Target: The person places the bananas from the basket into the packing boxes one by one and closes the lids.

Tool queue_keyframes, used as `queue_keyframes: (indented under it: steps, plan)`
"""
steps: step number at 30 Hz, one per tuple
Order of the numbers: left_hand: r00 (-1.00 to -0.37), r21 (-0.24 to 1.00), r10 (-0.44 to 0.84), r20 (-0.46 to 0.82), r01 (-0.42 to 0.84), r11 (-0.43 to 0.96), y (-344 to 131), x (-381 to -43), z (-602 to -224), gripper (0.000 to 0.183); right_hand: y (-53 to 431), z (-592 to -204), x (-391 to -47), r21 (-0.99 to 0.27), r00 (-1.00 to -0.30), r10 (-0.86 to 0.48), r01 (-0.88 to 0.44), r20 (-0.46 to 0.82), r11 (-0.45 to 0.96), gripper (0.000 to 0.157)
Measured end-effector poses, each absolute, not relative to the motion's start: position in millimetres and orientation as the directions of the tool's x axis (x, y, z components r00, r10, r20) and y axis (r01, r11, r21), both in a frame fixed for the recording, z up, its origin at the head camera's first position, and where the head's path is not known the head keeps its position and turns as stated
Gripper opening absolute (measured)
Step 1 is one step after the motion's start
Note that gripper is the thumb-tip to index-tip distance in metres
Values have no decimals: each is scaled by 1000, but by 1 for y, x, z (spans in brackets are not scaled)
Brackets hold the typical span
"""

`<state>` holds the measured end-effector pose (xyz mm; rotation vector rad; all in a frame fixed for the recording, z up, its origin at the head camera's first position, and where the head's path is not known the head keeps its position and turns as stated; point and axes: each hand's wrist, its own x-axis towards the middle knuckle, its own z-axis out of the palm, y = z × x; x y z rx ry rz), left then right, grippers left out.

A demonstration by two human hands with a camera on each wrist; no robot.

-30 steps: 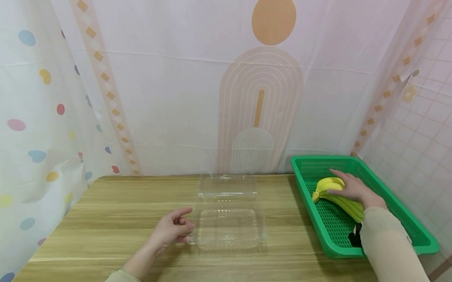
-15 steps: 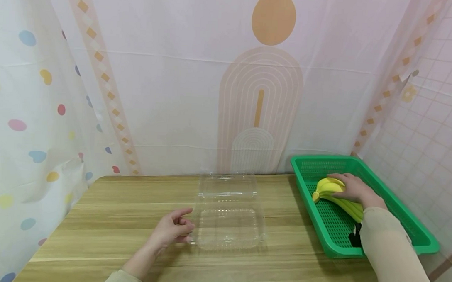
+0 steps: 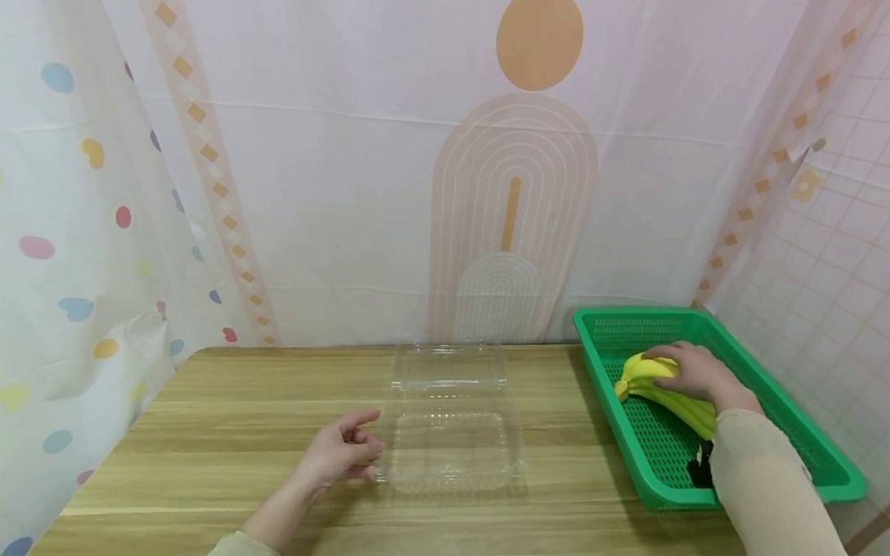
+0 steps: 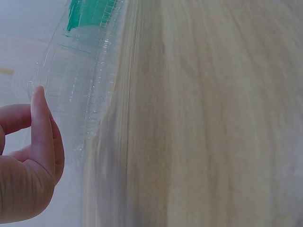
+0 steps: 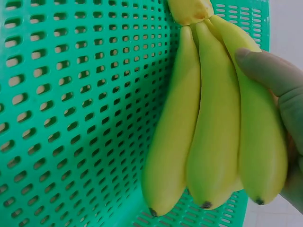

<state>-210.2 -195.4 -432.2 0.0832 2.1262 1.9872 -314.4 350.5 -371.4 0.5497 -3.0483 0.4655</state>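
My right hand [image 3: 695,373] reaches into the green basket and grips a bunch of yellow-green bananas [image 5: 215,118]. In the right wrist view its thumb [image 5: 265,68] lies along the outer banana; the fingers are mostly hidden. The stem end of the bananas [image 3: 643,379] points left in the head view. My left hand [image 3: 343,450] stays beside a clear plastic clamshell container [image 3: 450,450], its fingers relaxed and their tips right at the left edge. The container lies with its lid unfolded toward the wall. In the left wrist view the thumb [image 4: 41,127] overlaps the clear plastic [image 4: 75,85].
The green basket [image 3: 623,448] stands at the right of the wooden table [image 3: 211,450]. Inside it a small black object [image 3: 702,467] shows partly behind the right sleeve [image 3: 762,477]. A patterned curtain [image 3: 345,184] hangs along the table's far edge.
My right hand's fingers have come down and closed on the bananas, and the bunch has shifted very slightly. The left hand and the container have stayed in place.
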Motion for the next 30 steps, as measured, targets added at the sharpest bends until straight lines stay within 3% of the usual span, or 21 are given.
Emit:
queue_keyframes:
  steps: [30]
  plan:
    - [-973, 992, 195, -124, -113, 63, -194, -211, -431, 66, 362, -356, -303, -364, -946, -278, -321, 168, 874, 49]
